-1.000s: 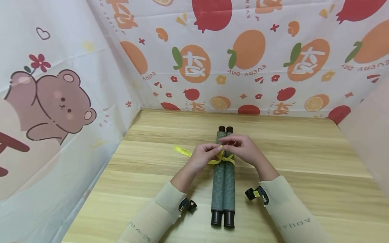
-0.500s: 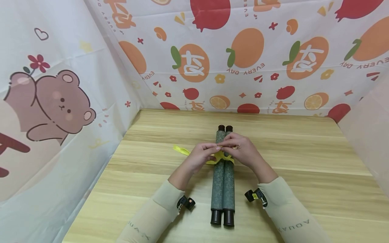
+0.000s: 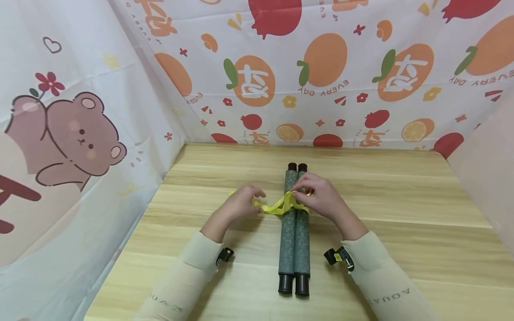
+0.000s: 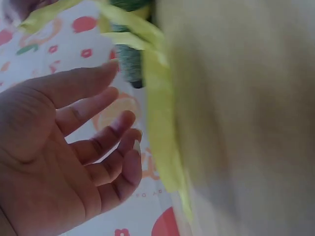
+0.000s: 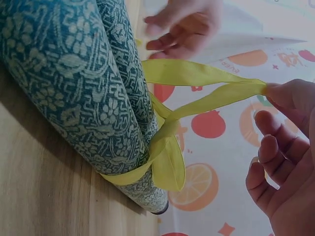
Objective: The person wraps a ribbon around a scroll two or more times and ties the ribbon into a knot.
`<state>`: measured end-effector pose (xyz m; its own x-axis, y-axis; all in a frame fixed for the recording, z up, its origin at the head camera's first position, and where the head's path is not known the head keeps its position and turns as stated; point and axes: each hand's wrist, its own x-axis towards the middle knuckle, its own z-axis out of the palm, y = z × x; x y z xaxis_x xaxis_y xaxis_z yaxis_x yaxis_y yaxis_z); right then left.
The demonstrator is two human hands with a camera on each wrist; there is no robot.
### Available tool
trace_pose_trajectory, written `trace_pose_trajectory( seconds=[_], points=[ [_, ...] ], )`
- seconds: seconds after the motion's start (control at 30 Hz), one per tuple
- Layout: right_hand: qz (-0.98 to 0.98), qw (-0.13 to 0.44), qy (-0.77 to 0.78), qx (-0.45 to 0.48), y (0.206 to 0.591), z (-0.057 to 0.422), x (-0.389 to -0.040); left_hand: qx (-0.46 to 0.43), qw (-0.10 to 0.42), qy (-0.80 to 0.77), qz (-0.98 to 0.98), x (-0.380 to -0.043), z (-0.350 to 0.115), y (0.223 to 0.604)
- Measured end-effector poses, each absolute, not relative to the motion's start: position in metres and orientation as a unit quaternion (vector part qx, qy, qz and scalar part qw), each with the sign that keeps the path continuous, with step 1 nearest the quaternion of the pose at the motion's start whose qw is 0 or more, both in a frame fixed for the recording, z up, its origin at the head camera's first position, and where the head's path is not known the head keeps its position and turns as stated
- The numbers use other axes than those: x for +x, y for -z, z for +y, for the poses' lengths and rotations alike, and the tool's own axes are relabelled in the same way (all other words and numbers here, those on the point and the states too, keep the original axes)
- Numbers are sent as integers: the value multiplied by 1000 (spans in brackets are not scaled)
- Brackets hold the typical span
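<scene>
A green patterned scroll (image 3: 287, 245), rolled from both ends into two parallel rolls with dark end knobs, lies lengthwise on the table. Around its upper half runs a yellow ribbon (image 5: 167, 142). My right hand (image 3: 321, 196) pinches a raised loop of this ribbon between thumb and forefinger; its other fingers curl loosely in the right wrist view. Left of the scroll, my left hand (image 3: 238, 203) has loosely bent fingers with nothing between them. In the left wrist view a ribbon tail (image 4: 160, 108) hangs just beyond the left fingertips (image 4: 129, 118), seemingly apart from them.
The wooden table (image 3: 401, 214) meets a fruit-print cloth (image 3: 289, 102) at the back. A white cloth with a bear drawing (image 3: 86, 133) hangs along the left side. Small black cameras (image 3: 339, 259) sit at both wrists.
My left hand has let go near the knot and moved left, away from the scroll. The right hand stays by the scroll, and the ribbon loop now shows between the hands.
</scene>
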<state>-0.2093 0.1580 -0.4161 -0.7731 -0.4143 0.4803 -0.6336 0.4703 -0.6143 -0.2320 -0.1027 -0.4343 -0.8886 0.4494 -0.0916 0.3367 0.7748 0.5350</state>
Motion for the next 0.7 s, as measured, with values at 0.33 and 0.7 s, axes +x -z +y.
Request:
trace_pose_trajectory(
  seconds=[0.33,0.7],
  points=[
    [-850,128,-405,312,418,156,-211,224,20,-143,964,-227,-105,444],
    [-855,123,-407,298,415,158,-209,155,99,-283,941,-210,-107,407]
  ],
)
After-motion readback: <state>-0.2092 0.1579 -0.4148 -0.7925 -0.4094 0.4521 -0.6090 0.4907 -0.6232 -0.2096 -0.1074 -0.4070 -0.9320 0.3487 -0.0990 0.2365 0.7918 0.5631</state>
